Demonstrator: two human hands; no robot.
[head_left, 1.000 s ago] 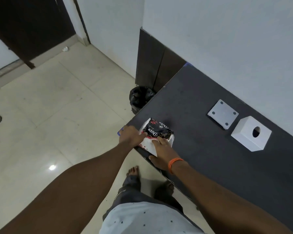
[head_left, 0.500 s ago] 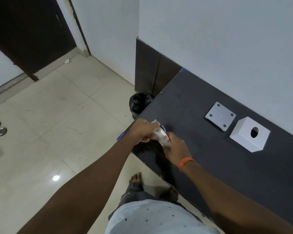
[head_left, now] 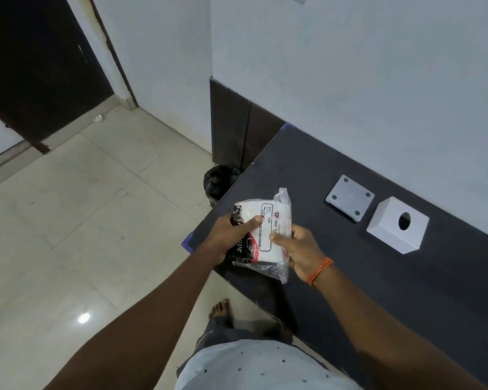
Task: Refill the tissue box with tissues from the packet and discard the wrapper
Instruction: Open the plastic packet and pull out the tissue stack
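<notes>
Tissue packet (head_left: 261,237) is lifted clear of the counter (head_left: 335,277), label side up, so I can find the wrapper seam. My left hand (head_left: 227,237) wraps one end, thumb pressed on top. My right hand (head_left: 300,249) pinches the opposite edge, probably to tear it. Tissue box (head_left: 396,225) sits on the counter well to the right, hole up; base plate (head_left: 350,199) lies just beside it, off for loading. Bin (head_left: 220,180) stands on the floor, handy for the wrapper.
</notes>
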